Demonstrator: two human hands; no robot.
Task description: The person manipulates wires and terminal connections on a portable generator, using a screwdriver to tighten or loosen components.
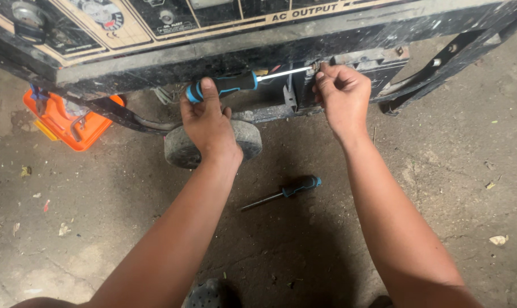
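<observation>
My left hand (pixel 207 120) grips the blue and black handle of a screwdriver (pixel 235 84), held level under the black frame of a generator (pixel 224 54). Its metal shaft points right to a spot on the frame's lower rail. My right hand (pixel 341 94) pinches something small at the shaft's tip; what it holds is hidden by the fingers. A grey rubber wheel (pixel 250 137) of the generator sits just behind my left wrist.
A second blue and black screwdriver (pixel 284 192) lies on the dirty concrete floor (pixel 441 188) between my forearms. An orange plastic case (pixel 70 122) rests at the left under the generator. A dark shoe tip (pixel 207 294) shows at the bottom edge.
</observation>
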